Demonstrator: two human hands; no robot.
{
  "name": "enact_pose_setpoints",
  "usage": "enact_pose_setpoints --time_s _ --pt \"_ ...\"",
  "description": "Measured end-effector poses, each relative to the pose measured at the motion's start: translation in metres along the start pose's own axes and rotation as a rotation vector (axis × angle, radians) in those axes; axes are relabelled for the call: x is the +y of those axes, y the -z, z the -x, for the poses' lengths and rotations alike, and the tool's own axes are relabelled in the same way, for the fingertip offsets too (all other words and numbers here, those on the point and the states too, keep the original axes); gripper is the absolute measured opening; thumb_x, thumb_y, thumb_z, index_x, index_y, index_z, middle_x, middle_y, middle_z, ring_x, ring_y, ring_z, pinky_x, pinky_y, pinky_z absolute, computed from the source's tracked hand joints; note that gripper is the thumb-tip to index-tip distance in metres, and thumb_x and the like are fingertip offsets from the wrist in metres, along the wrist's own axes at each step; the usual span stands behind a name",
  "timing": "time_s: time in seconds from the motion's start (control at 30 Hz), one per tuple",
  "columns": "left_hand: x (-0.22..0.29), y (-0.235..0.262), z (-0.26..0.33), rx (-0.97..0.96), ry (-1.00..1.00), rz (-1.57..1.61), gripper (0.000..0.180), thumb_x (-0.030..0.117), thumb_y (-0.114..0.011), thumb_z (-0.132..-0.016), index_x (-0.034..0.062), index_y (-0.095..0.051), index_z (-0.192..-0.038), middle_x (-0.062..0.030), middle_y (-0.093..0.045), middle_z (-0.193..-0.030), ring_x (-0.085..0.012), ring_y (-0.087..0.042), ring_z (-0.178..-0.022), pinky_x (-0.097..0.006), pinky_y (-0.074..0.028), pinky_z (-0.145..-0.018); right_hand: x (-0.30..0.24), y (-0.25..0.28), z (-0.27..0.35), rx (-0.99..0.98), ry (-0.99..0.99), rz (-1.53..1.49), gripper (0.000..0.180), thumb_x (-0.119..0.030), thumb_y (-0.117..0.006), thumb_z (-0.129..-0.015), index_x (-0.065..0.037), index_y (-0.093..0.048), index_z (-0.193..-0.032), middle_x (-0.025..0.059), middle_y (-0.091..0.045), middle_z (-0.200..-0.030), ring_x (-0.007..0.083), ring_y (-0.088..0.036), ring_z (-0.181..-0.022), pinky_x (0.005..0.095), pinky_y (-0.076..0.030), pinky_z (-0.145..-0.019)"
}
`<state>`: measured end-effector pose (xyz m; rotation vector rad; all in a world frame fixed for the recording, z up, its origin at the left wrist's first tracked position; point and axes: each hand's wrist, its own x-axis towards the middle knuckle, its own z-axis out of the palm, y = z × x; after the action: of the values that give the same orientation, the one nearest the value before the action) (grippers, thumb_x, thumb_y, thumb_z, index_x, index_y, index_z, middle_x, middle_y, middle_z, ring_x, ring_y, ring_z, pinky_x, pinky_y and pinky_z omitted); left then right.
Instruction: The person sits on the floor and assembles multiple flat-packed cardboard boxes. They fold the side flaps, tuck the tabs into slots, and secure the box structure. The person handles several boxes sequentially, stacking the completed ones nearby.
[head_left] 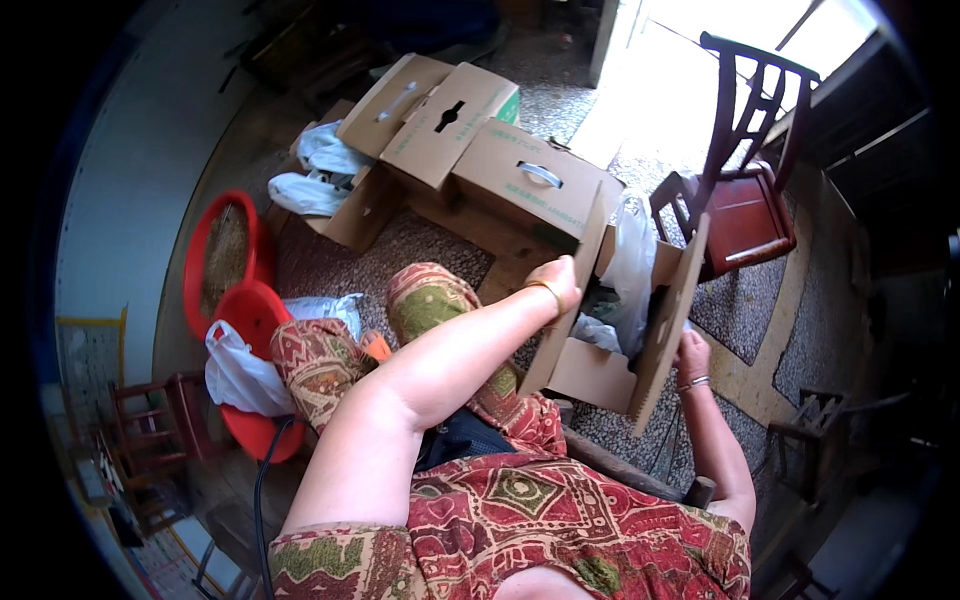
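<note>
In front of me to the right stands an open cardboard box [592, 372] with its two long flaps raised. White plastic bags [632, 265] lie inside it, one rising above the rim. My left hand [558, 280], a gold-coloured bangle on the wrist, is closed at the box's left flap [556, 345]. On the outer side of the right flap [672, 325], my right hand [692, 355] is closed against the cardboard, its fingertips partly hidden. The contents under the bags cannot be made out.
Beyond my knees stand a closed carton [525, 170] with a white handle, another carton [435, 135], and an open box [365, 210] with white bags. A red tub [192, 265] and a white bag [240, 370] are on the left. A dark red wooden chair [755, 235] stands at right.
</note>
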<state>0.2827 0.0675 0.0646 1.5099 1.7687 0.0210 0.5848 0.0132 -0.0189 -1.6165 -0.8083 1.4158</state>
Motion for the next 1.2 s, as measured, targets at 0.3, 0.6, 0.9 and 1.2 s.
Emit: enact_pose_setpoints --time_s 0.3,0.6,0.9,1.2 --pt "0.031 0.054 0.032 -0.011 -0.128 0.118 0.04 0.021 -0.059 -0.069 -0.0055 -0.055 -0.099 -0.0264 -0.059 -0.098 -0.0354 -0.057 -0.095 -0.038 -0.045 -0.084 -0.136 -0.028 0.01 -0.141 0.269 0.129 0.022 -0.024 -0.054 -0.089 -0.005 -0.06 -0.079 -0.0072 -0.05 -0.057 -0.0004 -0.038 -0.04 0.0159 -0.026 -0.034" --pt "-0.009 0.118 0.067 0.233 -0.182 0.13 0.039 0.023 -0.059 -0.068 -0.0051 -0.057 -0.095 -0.023 -0.062 -0.085 -0.0326 -0.062 -0.082 -0.035 -0.049 -0.075 -0.217 -0.105 0.027 -0.425 0.373 0.25 0.026 -0.025 -0.052 -0.089 -0.004 -0.059 -0.073 -0.0043 -0.052 -0.056 0.0007 -0.04 -0.039 0.0153 -0.026 -0.035" --pt "-0.046 0.135 0.125 0.333 -0.077 0.477 0.046 0.028 -0.064 -0.065 -0.0079 -0.056 -0.092 -0.0236 -0.061 -0.087 -0.0304 -0.062 -0.082 -0.035 -0.049 -0.073 -0.244 -0.178 0.004 -0.616 0.25 0.364 0.025 -0.018 -0.049 -0.088 0.004 -0.06 -0.082 0.0037 -0.058 -0.065 0.0084 -0.053 -0.051 0.0206 -0.041 -0.043" --pt "-0.121 0.119 0.14 0.307 0.239 1.127 0.037 0.011 -0.06 -0.073 -0.0048 -0.043 -0.102 -0.0166 -0.058 -0.086 -0.0273 -0.064 -0.068 -0.037 -0.056 -0.053 -0.219 -0.325 -0.036 -0.878 0.448 0.881 0.033 -0.025 -0.05 -0.088 0.002 -0.061 -0.071 0.0014 -0.052 -0.053 0.0072 -0.044 -0.042 0.0239 -0.033 -0.037"
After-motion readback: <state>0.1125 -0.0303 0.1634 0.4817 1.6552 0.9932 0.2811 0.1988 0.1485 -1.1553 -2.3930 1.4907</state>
